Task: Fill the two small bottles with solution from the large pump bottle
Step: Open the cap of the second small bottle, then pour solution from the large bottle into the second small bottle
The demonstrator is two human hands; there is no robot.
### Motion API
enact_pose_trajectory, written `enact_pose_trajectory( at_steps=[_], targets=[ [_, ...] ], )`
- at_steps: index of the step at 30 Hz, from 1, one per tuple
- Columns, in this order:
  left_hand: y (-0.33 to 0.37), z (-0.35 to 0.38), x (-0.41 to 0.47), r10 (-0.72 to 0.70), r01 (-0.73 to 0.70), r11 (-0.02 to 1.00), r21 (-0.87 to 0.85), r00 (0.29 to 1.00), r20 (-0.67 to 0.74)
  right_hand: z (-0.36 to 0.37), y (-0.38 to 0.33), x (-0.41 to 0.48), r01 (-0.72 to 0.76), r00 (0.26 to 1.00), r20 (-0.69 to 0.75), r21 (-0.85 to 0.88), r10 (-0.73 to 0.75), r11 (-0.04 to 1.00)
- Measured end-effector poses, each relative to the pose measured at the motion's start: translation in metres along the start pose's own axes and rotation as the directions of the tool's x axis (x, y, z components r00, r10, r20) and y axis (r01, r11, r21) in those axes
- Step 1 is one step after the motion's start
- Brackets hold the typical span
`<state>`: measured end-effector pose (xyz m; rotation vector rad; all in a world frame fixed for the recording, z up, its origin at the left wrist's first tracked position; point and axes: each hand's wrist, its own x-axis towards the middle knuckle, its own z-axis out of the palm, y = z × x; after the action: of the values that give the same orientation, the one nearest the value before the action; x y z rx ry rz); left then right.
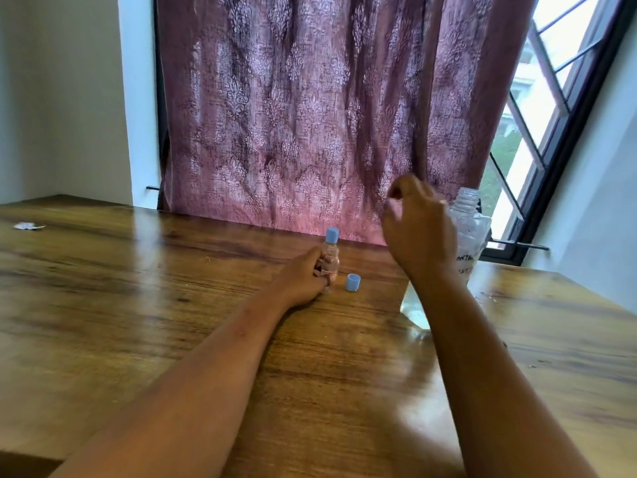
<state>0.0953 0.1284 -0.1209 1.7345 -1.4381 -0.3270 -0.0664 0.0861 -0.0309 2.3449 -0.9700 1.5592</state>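
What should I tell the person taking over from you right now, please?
Left hand: resting on the table, fingers around a small bottle that stands upright with its blue cap on.
Right hand: raised and blurred in front of the large clear bottle; any grasp is unclear.
Large bottle's neck is open, no pump visible.
Loose blue cap sits right of the small bottle.
A second small bottle is not clearly visible.
Fill levels unclear; check both, then recap.

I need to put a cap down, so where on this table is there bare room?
The wooden table is bare left of the left hand, up to the scrap at far left. It is crowded between the small bottle, loose blue cap and large bottle.
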Motion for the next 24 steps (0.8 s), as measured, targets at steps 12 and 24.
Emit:
enact_pose_trajectory(
  at_steps=[12, 24],
  targets=[
    [0.009, 0.013, -0.009, 0.093, -0.094, 0.995, 0.034, 0.995, 0.023, -0.001, 0.065, -0.028, -0.601, 0.780, 0.134, 0.431, 0.611, 0.673],
    [0.005, 0.011, -0.008, 0.065, -0.062, 0.996, 0.071, 0.997, -0.033, 0.009, 0.048, -0.034, -0.273, 0.958, 0.108, 0.084, 0.264, 0.958]
  ],
)
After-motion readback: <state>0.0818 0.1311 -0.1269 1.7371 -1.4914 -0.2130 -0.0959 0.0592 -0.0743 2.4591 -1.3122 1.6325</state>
